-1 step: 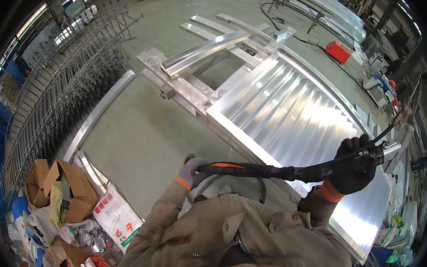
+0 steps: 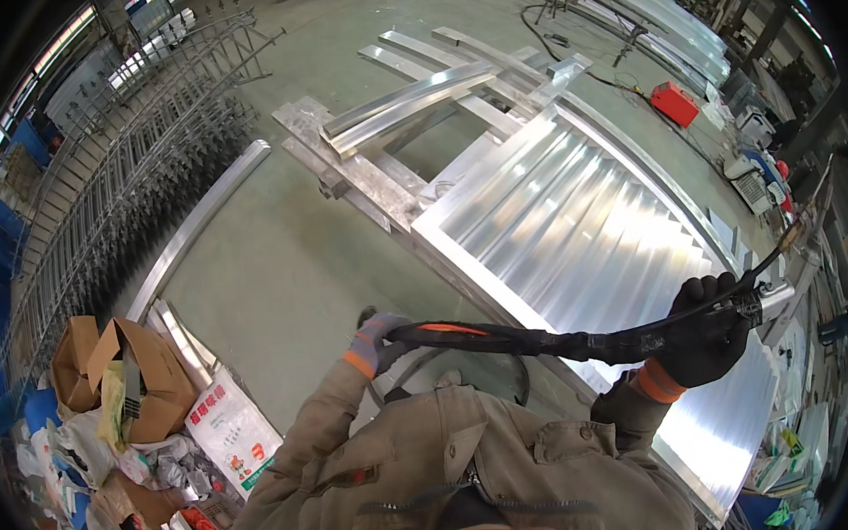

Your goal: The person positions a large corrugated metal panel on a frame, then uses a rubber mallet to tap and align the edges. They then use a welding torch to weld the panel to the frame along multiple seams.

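Observation:
A thick black cable bundle point(image 2: 560, 342), wrapped in tape with an orange strip showing, runs across my front from hand to hand. My left hand point(image 2: 378, 342), in a grey glove with an orange cuff, is closed round its left end. My right hand point(image 2: 701, 338), in a black glove with an orange cuff, grips the other end, beside a silver metal fitting point(image 2: 775, 299). A thinner dark cable leads away from there to the upper right. Under my right hand lies a shiny aluminium panel point(image 2: 542, 246) of parallel slats in a frame.
Aluminium bars point(image 2: 412, 106) lie on the workbench point(image 2: 394, 203) beyond the panel. Metal racks point(image 2: 128, 179) stand at the left, with an open cardboard box point(image 2: 149, 376) and bagged scrap nearer. A red box-shaped machine point(image 2: 673, 104) sits on the floor at the right, cables near it.

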{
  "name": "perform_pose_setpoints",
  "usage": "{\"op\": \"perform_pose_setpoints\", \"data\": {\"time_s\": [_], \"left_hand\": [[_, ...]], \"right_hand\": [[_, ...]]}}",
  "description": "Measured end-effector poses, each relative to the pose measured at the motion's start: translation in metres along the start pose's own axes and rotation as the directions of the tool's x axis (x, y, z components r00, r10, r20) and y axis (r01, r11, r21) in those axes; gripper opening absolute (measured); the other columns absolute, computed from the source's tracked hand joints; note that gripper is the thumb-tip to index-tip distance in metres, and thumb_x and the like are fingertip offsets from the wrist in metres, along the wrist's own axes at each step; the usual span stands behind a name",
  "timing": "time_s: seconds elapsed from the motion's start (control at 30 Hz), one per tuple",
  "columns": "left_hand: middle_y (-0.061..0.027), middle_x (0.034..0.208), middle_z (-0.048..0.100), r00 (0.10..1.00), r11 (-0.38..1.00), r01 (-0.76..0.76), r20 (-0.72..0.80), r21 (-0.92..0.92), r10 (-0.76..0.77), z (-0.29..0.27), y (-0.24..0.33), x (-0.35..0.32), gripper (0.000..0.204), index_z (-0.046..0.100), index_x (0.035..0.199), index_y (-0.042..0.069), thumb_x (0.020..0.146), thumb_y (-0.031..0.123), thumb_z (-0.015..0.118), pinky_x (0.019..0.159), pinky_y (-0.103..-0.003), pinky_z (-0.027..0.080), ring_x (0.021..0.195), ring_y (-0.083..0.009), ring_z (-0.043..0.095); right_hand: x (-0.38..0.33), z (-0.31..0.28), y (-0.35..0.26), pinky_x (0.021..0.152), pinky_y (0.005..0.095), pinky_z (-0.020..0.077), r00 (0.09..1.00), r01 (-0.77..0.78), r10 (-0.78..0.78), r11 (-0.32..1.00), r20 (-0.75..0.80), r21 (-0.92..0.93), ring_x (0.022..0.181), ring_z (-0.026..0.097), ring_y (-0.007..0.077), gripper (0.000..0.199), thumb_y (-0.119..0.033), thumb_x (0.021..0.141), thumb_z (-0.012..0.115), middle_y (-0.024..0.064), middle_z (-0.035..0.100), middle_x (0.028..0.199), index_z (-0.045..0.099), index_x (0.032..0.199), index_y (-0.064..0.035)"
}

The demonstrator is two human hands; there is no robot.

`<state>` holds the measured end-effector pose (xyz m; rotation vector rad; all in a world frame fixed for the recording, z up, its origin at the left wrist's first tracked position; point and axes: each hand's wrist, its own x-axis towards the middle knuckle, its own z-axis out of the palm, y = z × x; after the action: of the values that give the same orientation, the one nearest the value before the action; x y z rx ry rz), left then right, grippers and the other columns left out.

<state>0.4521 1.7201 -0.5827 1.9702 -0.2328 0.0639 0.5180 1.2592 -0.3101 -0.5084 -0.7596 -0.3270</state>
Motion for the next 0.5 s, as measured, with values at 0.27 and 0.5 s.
{"op": "perform_pose_setpoints", "data": {"time_s": [0.27,0.5], "left_hand": [[-0.0123,0.111,0.08,0.972,0.98,0.193,0.143,-0.037,-0.186,-0.067,-0.011,0.099,0.037,0.08,0.128,0.007,0.094,0.017,0.089,0.089,-0.04,0.059,0.102,-0.0241,0.075],[-0.0169,0.117,0.079,0.806,0.995,0.085,0.584,0.043,-0.094,-0.095,-0.111,0.188,0.043,0.081,0.127,0.011,0.089,0.025,0.093,0.091,-0.042,0.06,0.106,-0.0332,0.077]], "right_hand": [[0.03,-0.035,0.045,0.101,0.0461,0.044,0.852,0.161,-0.258,0.957,-0.456,-0.241,0.106,0.051,0.0263,0.068,-0.04,0.114,0.055,0.0134,0.059,0.12,0.046,0.162,0.008],[-0.015,-0.042,0.071,0.091,0.038,0.0519,0.827,0.115,-0.385,0.829,-0.409,-0.548,0.102,0.061,0.02,0.056,-0.044,0.119,0.05,0.0092,0.067,0.119,0.055,0.158,-0.0047]]}}
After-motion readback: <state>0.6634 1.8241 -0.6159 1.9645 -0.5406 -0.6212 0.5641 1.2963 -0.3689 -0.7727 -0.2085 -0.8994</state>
